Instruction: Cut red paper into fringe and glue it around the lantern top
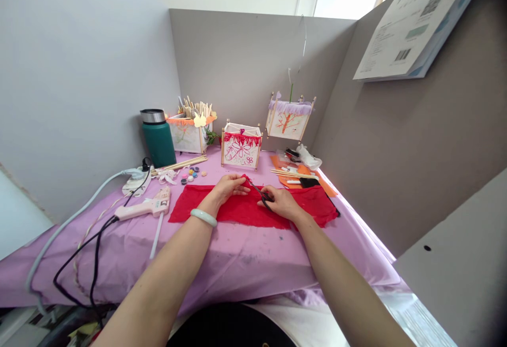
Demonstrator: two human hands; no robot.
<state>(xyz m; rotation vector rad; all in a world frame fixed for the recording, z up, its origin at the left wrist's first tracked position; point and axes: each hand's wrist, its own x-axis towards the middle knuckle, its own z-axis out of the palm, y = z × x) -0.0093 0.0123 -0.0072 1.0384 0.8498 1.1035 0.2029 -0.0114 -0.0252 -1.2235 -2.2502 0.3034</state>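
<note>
A red cloth (237, 210) lies spread on the purple table cover (222, 262). My left hand (229, 187), with a pale green bangle on its wrist, pinches the cloth's far edge near the middle. My right hand (282, 203) is closed around black scissors (259, 193), whose blades point up and left toward the left fingers at the cloth's edge. Both hands rest on the cloth.
A pink glue gun (144, 207) with a black cord lies left of the cloth. Behind stand a green flask (158, 137), a stick-filled box (190, 128), two paper lanterns (241, 145) (289, 117), wooden sticks and coloured buttons (192, 174). Grey partition walls enclose the desk.
</note>
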